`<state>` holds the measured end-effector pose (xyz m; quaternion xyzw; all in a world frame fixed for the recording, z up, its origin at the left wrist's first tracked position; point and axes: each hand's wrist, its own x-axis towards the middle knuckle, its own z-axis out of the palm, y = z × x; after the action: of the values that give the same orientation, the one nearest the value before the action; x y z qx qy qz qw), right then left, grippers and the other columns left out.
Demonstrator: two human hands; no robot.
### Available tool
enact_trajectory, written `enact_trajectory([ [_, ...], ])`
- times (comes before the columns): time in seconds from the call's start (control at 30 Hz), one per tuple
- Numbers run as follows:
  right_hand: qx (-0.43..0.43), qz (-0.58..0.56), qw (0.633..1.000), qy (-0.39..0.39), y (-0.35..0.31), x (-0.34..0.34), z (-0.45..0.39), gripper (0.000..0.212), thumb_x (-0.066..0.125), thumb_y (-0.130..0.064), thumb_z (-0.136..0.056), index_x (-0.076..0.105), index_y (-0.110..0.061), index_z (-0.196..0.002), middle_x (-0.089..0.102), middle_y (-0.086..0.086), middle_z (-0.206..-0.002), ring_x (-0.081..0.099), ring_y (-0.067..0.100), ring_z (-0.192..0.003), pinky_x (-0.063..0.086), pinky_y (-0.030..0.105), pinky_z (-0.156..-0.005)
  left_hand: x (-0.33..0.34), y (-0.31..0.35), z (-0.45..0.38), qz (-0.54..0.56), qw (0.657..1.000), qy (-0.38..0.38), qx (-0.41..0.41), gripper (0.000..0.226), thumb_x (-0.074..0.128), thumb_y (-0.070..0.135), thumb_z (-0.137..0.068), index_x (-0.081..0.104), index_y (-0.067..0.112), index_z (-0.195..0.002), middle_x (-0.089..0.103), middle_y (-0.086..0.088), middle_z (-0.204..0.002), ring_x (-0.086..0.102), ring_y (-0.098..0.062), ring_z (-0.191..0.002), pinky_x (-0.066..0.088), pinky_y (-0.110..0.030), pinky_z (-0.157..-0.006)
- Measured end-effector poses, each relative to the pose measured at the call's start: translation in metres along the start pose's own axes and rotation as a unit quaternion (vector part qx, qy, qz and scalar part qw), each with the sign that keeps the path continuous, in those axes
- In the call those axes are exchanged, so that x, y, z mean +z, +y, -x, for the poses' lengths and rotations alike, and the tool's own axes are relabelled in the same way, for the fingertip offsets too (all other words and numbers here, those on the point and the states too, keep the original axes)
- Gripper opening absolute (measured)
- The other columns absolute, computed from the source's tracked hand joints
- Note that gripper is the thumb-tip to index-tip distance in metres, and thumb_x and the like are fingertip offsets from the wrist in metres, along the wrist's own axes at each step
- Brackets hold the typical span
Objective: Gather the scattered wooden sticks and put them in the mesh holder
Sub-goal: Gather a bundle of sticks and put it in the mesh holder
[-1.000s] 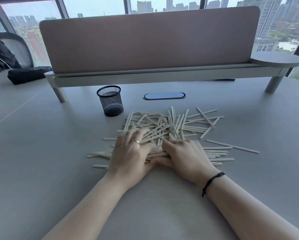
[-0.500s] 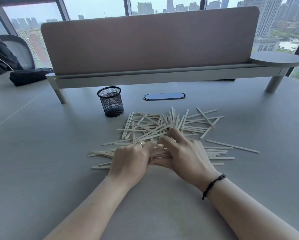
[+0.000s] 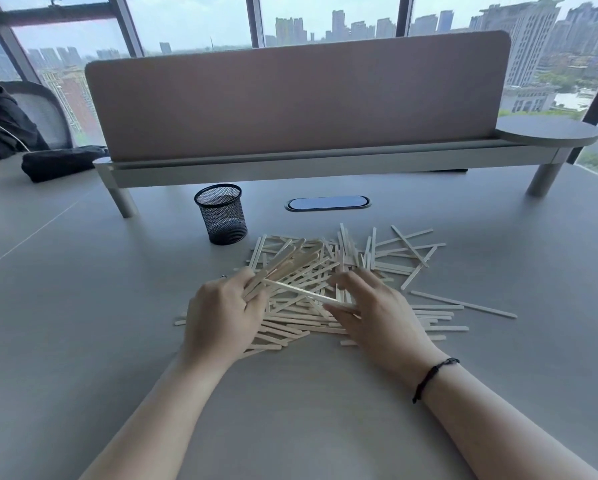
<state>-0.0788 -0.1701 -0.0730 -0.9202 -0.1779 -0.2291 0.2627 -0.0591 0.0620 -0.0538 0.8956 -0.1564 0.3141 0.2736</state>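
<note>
Flat, pale wooden sticks [image 3: 339, 271], thin and round-ended, lie criss-crossed in a loose heap on the smooth matte grey bench [image 3: 82, 341]. The left hand [image 3: 221, 313] is curled around a fanned bundle of sticks [image 3: 287, 259] that slants up and away toward the mesh holder [image 3: 222, 213], a black cylinder of fine wire mesh standing upright just beyond the heap's left end, with nothing showing inside it. The right hand [image 3: 373, 313] rests over the near middle of the heap, fingers bent, pinching one end of a single stick [image 3: 297, 289] whose other end reaches the left hand. A black cord bracelet [image 3: 432, 375] circles the right wrist. A few strays [image 3: 463, 304] lie out to the right, apart from the heap. Bare bench surface spreads wide on the left, the right and toward the person. Behind the holder, a pinkish felt divider [image 3: 297, 102] on a grey raised shelf [image 3: 325, 164] closes off the far side.
</note>
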Motion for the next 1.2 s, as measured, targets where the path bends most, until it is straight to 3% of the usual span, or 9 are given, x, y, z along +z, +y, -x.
enact_trajectory([
  [0.13,-0.005,0.033,0.999,-0.034,-0.002,0.004,0.001,0.031,0.047,-0.045,-0.097,0.047,-0.022,-0.077,0.055,-0.006,-0.069,0.055,0.025,-0.066,0.042,0.036,-0.052,0.004,0.005,0.000,0.037,0.999,-0.027,-0.030,0.033,0.058,0.024,-0.083,0.042,0.019,-0.055,0.029,0.000,-0.042,0.029,-0.027,-0.049,0.039,-0.039,-0.045],
  [0.3,0.002,0.047,0.998,-0.045,-0.008,0.008,0.002,0.027,0.034,-0.043,-0.090,0.033,-0.021,-0.074,0.055,0.003,-0.060,0.046,0.037,-0.060,0.037,0.036,-0.048,-0.003,0.021,-0.002,0.155,0.987,0.017,-0.042,0.055,0.063,0.024,-0.094,0.027,0.020,-0.053,0.027,-0.001,-0.044,0.025,-0.009,-0.043,0.024,-0.028,-0.043],
  [0.4,0.009,0.027,0.997,-0.067,-0.007,0.007,0.004,0.017,0.029,-0.036,-0.076,0.032,-0.019,-0.074,0.050,0.004,-0.059,0.040,0.038,-0.060,0.038,0.038,-0.051,-0.005,0.019,-0.006,0.267,0.952,0.078,-0.130,0.060,0.063,0.036,-0.094,0.024,0.018,-0.051,0.026,-0.005,-0.043,0.027,-0.021,-0.040,0.027,-0.031,-0.042],
  [0.5,0.020,0.010,0.998,-0.056,-0.006,0.005,0.005,0.010,0.039,-0.028,-0.074,0.032,-0.021,-0.071,0.039,-0.002,-0.054,0.035,0.033,-0.057,0.036,0.036,-0.048,0.001,0.008,-0.004,0.381,0.895,0.086,-0.215,0.058,0.064,0.038,-0.090,0.027,0.020,-0.049,0.026,0.000,-0.042,0.022,-0.018,-0.040,0.022,-0.034,-0.044],
  [0.77,0.073,-0.044,0.996,0.006,-0.004,0.004,0.005,0.025,0.061,-0.027,-0.084,0.040,-0.020,-0.073,0.046,-0.005,-0.051,0.048,0.028,-0.054,0.048,0.038,-0.051,0.016,0.001,0.008,0.324,0.922,0.066,-0.200,0.065,0.064,0.049,-0.088,0.035,0.000,-0.057,0.039,-0.027,-0.049,0.041,-0.034,-0.043,0.048,-0.053,-0.049],
  [0.87,0.067,-0.066,0.994,0.051,-0.005,0.003,0.004,0.027,0.070,-0.025,-0.088,0.048,-0.020,-0.074,0.050,-0.011,-0.060,0.044,0.016,-0.057,0.047,0.035,-0.053,0.017,0.000,0.008,0.334,0.917,0.067,-0.209,0.061,0.064,0.051,-0.086,0.038,0.003,-0.059,0.041,-0.024,-0.050,0.044,-0.022,-0.042,0.047,-0.048,-0.047],
  [1.0,0.060,-0.081,0.992,0.075,-0.006,0.004,0.004,0.013,0.072,-0.018,-0.088,0.062,-0.026,-0.092,0.053,-0.015,-0.093,0.049,0.007,-0.067,0.043,0.029,-0.060,0.018,-0.002,0.008,0.330,0.913,0.065,-0.231,0.059,0.064,0.052,-0.089,0.040,0.009,-0.057,0.036,-0.020,-0.051,0.038,-0.030,-0.046,0.041,-0.047,-0.049],
  [1.07,0.064,-0.067,0.993,0.076,-0.005,0.005,0.004,0.030,0.069,-0.009,-0.087,0.061,-0.031,-0.105,0.053,-0.012,-0.108,0.056,0.013,-0.077,0.047,0.030,-0.065,0.019,-0.003,0.008,0.345,0.904,0.062,-0.244,0.054,0.063,0.047,-0.092,0.041,0.021,-0.049,0.037,0.005,-0.045,0.034,-0.018,-0.044,0.034,-0.040,-0.050],
  [1.2,0.054,-0.014,0.997,0.055,-0.011,0.005,0.003,0.042,0.060,-0.001,-0.087,0.058,-0.030,-0.118,0.050,-0.008,-0.122,0.063,0.028,-0.082,0.050,0.035,-0.062,0.019,-0.002,0.007,0.363,0.895,0.046,-0.254,0.062,0.065,0.057,-0.086,0.024,0.019,-0.058,0.021,-0.009,-0.057,0.021,-0.026,-0.053,0.027,-0.048,-0.045],
])
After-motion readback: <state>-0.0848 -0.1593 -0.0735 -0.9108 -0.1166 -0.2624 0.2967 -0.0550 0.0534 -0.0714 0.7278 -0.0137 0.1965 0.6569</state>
